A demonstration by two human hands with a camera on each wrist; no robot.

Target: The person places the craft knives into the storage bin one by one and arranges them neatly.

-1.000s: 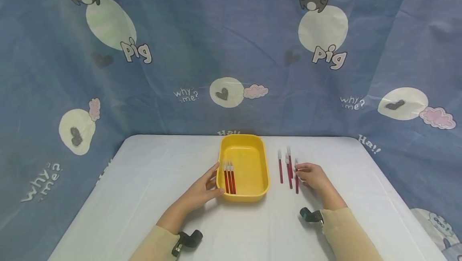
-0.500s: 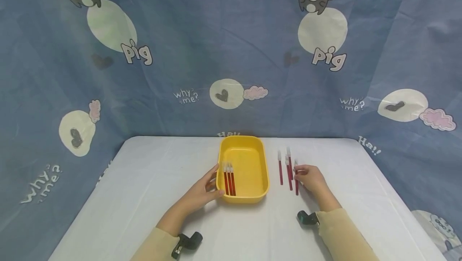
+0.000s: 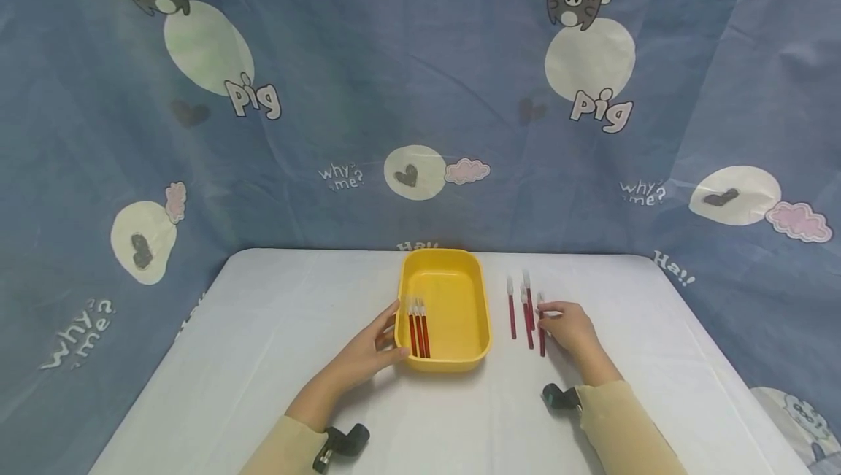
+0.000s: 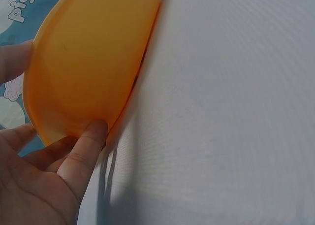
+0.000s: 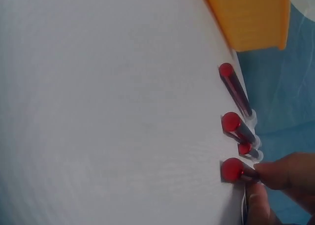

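Note:
A yellow plastic tray (image 3: 453,300) sits on the white table, with several red pens with clear tips (image 3: 419,335) lying side by side along its left inside. My left hand (image 3: 361,358) holds the tray's near left corner; in the left wrist view its fingers (image 4: 81,158) press the outer wall. To the right of the tray, my right hand (image 3: 568,325) pinches the rightmost red pen (image 3: 542,344) between thumb and finger. In the right wrist view that pen's round red end (image 5: 231,170) points toward the camera, and its far part is behind the fingers.
Several more red pens (image 3: 512,318) lie loose between the tray and my right hand, two of them close together. A blue patterned curtain (image 3: 328,95) hangs behind the table's far edge (image 3: 315,249). Black wrist cameras (image 3: 348,440) sit at both cuffs.
The right hand has shifted slightly left and its fingers have closed on the rightmost pen. The left hand and the tray stay in place; the head view has tilted slightly.

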